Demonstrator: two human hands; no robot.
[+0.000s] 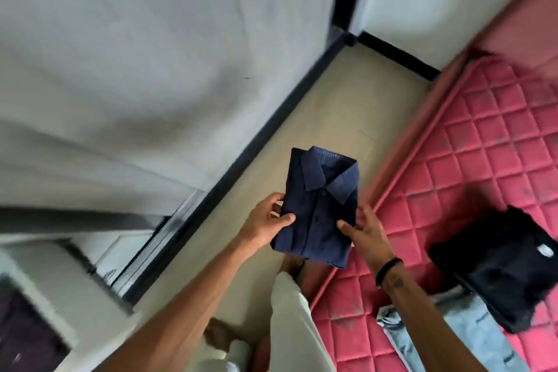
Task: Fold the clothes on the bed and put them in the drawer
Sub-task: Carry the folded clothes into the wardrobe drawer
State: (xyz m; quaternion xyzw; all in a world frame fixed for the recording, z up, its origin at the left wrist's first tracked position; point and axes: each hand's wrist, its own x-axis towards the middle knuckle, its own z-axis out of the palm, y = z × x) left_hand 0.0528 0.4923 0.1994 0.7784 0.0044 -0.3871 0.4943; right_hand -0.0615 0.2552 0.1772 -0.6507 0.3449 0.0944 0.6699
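A folded navy collared shirt (318,205) hangs in the air over the floor strip between the wall and the bed, collar pointing away from me. My left hand (265,222) grips its left edge, thumb on top. My right hand (363,229) grips its right edge, thumb on the front. On the pink quilted mattress (489,145) at the right lie a black garment (498,269) and light blue jeans (453,329). A white drawer unit (60,275) stands at the lower left; whether its drawer is open is blurred.
A grey-white wall (136,69) with a black skirting board runs along the left. The beige floor (347,106) forms a narrow strip beside the bed. My legs in light trousers and my feet stand below the shirt.
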